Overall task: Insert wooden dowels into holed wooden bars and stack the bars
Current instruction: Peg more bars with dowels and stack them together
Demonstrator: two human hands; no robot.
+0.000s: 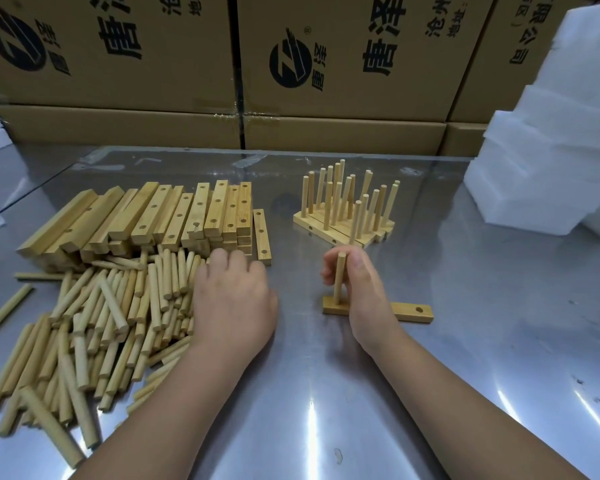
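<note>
A holed wooden bar lies flat on the steel table in front of me. One dowel stands upright in its left hole, and my right hand is closed around that dowel. An empty hole shows near the bar's right end. My left hand rests palm down on the right edge of a loose dowel pile; I cannot tell whether its fingers hold one. Behind the pile lies a heap of holed bars. Finished bars with upright dowels stand at the back centre.
Cardboard boxes wall off the back of the table. White foam blocks are stacked at the right. A single holed bar lies beside the bar heap. Bare steel surface stretches to the right and front.
</note>
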